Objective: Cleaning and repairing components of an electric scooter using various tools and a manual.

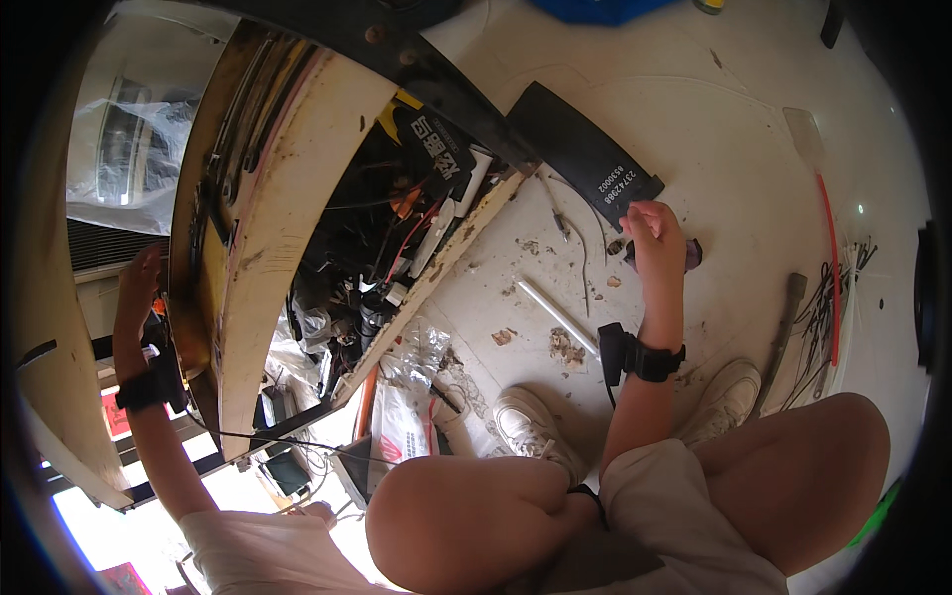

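Observation:
My right hand (656, 238) is over the floor, its fingers closed at the near corner of a black flat panel (570, 139) with white printing. A dark purple rounded object (692, 255) lies partly hidden behind that wrist. On the far left, my left hand (139, 288) reaches into the wooden shelf unit (273, 159), beside its yellowed inner board. Its fingers are stretched upward, and I see nothing held in them. The shelf compartment between my hands is crammed with cables, a black box (436, 144) and other dark parts.
A white stick (557, 315) and a thin cable (582, 248) lie on the dirty floor among debris. To the right are a fly swatter with a red handle (831, 268) and a bundle of cable ties (823, 327). Plastic bags (402, 416) lie beside the shelf, near my shoes (535, 426).

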A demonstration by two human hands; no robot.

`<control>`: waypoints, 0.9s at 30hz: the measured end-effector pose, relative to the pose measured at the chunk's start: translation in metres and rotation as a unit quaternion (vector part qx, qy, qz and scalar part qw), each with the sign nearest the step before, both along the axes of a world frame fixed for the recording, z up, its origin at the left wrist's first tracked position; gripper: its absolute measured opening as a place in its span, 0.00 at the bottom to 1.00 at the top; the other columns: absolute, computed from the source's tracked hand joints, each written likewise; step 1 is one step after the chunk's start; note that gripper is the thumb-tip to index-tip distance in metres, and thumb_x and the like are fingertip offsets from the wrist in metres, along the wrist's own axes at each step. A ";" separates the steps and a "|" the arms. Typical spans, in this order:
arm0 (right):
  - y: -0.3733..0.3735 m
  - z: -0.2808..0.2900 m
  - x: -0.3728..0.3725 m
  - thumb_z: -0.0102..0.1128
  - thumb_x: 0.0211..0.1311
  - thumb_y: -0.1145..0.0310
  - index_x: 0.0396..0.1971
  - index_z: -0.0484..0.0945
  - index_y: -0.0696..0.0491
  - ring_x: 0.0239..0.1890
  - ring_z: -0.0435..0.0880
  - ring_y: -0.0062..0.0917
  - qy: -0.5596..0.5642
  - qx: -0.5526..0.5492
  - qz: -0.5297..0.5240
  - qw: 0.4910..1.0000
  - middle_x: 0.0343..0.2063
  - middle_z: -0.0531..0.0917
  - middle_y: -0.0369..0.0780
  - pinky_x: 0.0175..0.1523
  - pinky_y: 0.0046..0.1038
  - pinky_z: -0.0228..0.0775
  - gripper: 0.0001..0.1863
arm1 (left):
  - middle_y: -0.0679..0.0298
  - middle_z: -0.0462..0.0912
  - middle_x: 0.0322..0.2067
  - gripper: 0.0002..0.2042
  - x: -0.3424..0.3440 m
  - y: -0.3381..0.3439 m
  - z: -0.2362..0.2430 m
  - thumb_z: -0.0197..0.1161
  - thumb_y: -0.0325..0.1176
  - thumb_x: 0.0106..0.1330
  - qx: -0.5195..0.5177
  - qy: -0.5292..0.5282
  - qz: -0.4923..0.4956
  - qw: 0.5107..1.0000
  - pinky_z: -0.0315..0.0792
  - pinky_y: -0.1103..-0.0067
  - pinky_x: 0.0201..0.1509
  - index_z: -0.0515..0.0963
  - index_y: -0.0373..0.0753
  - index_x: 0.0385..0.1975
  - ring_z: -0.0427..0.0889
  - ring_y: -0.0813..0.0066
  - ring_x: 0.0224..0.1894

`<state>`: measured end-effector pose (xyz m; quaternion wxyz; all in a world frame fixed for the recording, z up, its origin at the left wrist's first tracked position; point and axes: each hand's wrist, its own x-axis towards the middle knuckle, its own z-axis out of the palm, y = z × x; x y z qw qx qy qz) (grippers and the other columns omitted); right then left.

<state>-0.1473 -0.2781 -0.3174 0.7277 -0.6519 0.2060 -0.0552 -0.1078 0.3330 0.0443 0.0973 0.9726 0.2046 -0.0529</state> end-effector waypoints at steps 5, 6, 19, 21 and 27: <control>-0.001 -0.038 -0.003 0.62 0.53 0.71 0.34 0.75 0.56 0.30 0.80 0.25 0.089 -0.128 0.035 0.987 0.29 0.81 0.42 0.35 0.25 0.69 0.10 | 0.61 0.79 0.44 0.12 -0.091 -0.191 0.032 0.51 0.28 0.68 0.268 -0.219 -0.159 0.925 0.68 0.79 0.45 0.73 0.35 0.49 0.77 0.74 0.43; 0.004 -0.047 -0.002 0.62 0.53 0.71 0.34 0.75 0.56 0.30 0.80 0.25 0.090 -0.121 0.033 0.988 0.29 0.81 0.42 0.35 0.25 0.69 0.10 | 0.60 0.79 0.43 0.11 -0.114 -0.209 0.024 0.51 0.26 0.67 0.280 -0.244 -0.175 0.912 0.69 0.78 0.44 0.73 0.34 0.46 0.77 0.73 0.41; -0.045 -0.059 -0.020 0.60 0.46 0.70 0.36 0.80 0.49 0.43 0.71 0.38 0.280 -0.567 -0.002 0.775 0.38 0.75 0.40 0.48 0.40 0.54 0.13 | 0.56 0.78 0.31 0.16 -0.126 -0.332 -0.272 0.60 0.25 0.54 -0.107 0.128 -0.394 0.904 0.73 0.70 0.40 0.73 0.35 0.44 0.77 0.59 0.36; -0.043 -0.054 -0.017 0.60 0.45 0.70 0.35 0.80 0.50 0.44 0.71 0.38 0.255 -0.541 -0.013 0.801 0.38 0.75 0.41 0.49 0.41 0.54 0.13 | 0.57 0.78 0.34 0.15 -0.110 -0.357 -0.288 0.60 0.26 0.55 -0.115 0.115 -0.410 0.897 0.73 0.70 0.43 0.73 0.36 0.44 0.77 0.59 0.39; -0.010 -0.052 0.041 0.69 0.43 0.60 0.38 0.73 0.56 0.43 0.74 0.37 0.149 -0.451 0.000 0.880 0.36 0.77 0.44 0.49 0.39 0.58 0.23 | 0.56 0.79 0.37 0.15 -0.088 -0.403 -0.307 0.61 0.27 0.55 -0.122 0.141 -0.485 0.854 0.71 0.68 0.46 0.74 0.36 0.43 0.76 0.58 0.41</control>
